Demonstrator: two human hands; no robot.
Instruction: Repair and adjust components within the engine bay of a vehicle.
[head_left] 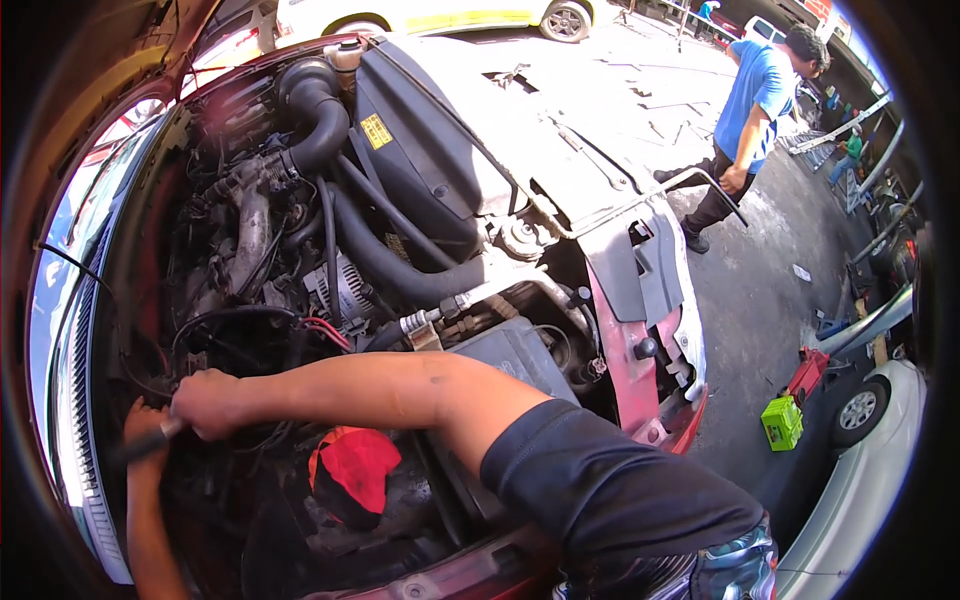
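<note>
My right arm reaches across the open engine bay from the right. My right hand [208, 403] is closed in a fist round a tool [150, 441] with a light metallic shaft and a thick dark end, blurred; its exact kind does not show. Beside it, my left hand [147, 422] comes up from the lower left. Its fingers look curled, partly behind the tool, and what they hold is hidden. Both hands are at the rear of the bay, near the cowl grille [85, 400]. A red and black cloth item [355, 470] lies below my right forearm.
A black air hose [325, 125], an alternator [347, 290] and a battery-like box [510, 352] fill the bay. The raised hood [110, 60] is at upper left. A person in a blue shirt [755, 100] stands beyond the front. A green crate [782, 423] and white car [870, 470] are at right.
</note>
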